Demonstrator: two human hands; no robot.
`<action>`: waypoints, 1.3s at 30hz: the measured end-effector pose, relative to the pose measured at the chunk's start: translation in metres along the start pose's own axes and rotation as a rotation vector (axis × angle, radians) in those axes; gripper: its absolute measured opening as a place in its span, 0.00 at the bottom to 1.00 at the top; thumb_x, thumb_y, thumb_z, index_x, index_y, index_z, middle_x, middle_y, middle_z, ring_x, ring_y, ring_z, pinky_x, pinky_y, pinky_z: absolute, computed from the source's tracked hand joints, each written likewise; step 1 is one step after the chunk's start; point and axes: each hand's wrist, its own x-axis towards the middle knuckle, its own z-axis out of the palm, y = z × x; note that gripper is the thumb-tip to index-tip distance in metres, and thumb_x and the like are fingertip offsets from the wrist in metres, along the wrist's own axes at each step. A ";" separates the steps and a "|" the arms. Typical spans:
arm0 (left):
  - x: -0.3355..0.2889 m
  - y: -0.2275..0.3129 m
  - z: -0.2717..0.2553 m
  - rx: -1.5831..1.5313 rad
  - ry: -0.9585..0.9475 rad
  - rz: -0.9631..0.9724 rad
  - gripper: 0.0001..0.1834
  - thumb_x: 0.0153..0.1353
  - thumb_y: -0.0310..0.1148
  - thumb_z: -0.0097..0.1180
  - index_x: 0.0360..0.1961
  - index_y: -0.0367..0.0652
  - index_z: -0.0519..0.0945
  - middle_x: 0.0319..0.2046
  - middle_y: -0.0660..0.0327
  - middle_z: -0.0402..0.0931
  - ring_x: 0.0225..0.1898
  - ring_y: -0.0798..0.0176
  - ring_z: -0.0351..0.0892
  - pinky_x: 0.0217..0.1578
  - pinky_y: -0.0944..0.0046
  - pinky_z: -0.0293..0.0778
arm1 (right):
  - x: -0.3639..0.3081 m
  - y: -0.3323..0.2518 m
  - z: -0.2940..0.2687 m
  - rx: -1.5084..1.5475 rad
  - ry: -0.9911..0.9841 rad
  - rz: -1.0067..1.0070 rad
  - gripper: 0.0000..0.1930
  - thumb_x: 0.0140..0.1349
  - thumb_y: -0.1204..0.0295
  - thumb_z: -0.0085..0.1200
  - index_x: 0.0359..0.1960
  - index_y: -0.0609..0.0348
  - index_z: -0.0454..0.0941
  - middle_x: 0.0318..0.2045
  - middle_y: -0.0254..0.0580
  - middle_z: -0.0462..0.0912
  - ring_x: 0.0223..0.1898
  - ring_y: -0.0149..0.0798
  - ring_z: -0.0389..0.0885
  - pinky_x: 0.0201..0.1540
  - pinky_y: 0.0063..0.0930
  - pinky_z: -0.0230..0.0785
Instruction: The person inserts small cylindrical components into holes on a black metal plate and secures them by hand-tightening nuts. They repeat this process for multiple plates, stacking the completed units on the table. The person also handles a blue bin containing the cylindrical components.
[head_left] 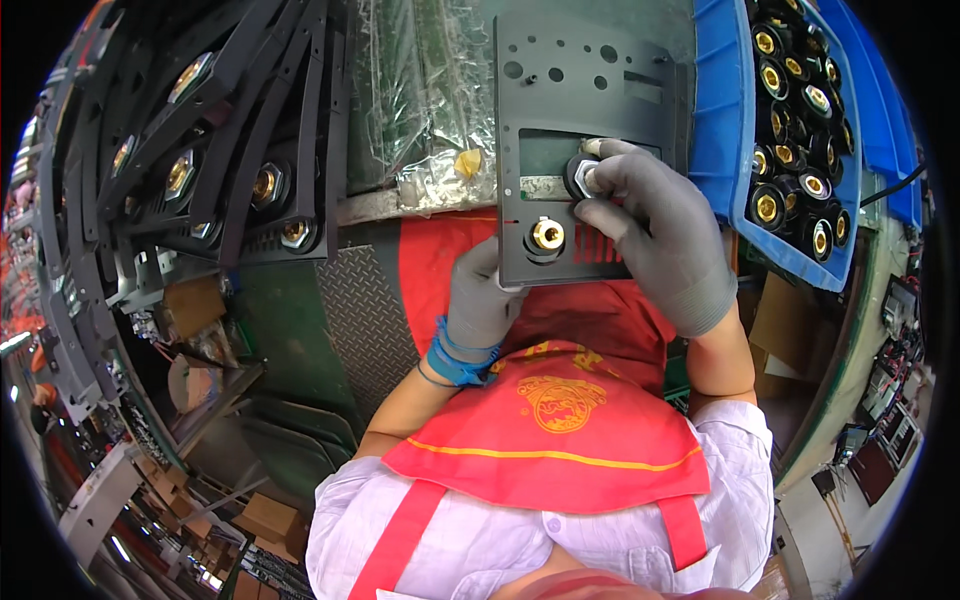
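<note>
A dark grey metal panel (580, 110) with round holes and a rectangular cut-out lies at the table's near edge, overhanging my red apron. My left hand (482, 298), in a grey glove, grips its lower left corner, with part of the fingers hidden beneath. Through a hole near that end stands a threaded brass fitting (547, 235). My right hand (655, 220), also gloved, pinches a silver hex nut with a black round washer (580, 176) over the cut-out, just above the brass fitting.
A blue bin (725, 130) full of black-and-brass fittings (768, 207) stands on the right. Dark metal panels (330, 120) with fittings in them are stacked on the left. Clear plastic wrapping (430, 100) lies between the stack and my panel.
</note>
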 end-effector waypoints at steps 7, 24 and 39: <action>0.005 0.004 0.015 -0.068 -0.052 0.018 0.30 0.64 0.41 0.62 0.60 0.32 0.70 0.55 0.55 0.75 0.57 0.59 0.77 0.59 0.61 0.75 | -0.002 0.005 0.007 -0.004 0.079 -0.034 0.13 0.53 0.78 0.64 0.38 0.62 0.74 0.39 0.49 0.81 0.35 0.51 0.82 0.37 0.34 0.74; 0.006 0.033 0.028 0.009 -0.092 -0.100 0.56 0.58 0.73 0.45 0.64 0.26 0.62 0.61 0.48 0.69 0.62 0.55 0.72 0.64 0.56 0.69 | 0.000 -0.002 0.000 0.116 0.000 0.076 0.12 0.55 0.79 0.64 0.38 0.63 0.75 0.38 0.48 0.82 0.36 0.48 0.82 0.39 0.33 0.74; 0.008 0.037 0.016 -0.092 -0.115 -0.138 0.33 0.70 0.47 0.52 0.63 0.28 0.65 0.58 0.50 0.72 0.59 0.56 0.74 0.61 0.57 0.72 | 0.001 0.001 0.004 0.114 0.009 0.052 0.12 0.54 0.79 0.64 0.38 0.63 0.74 0.37 0.46 0.81 0.33 0.47 0.80 0.36 0.32 0.72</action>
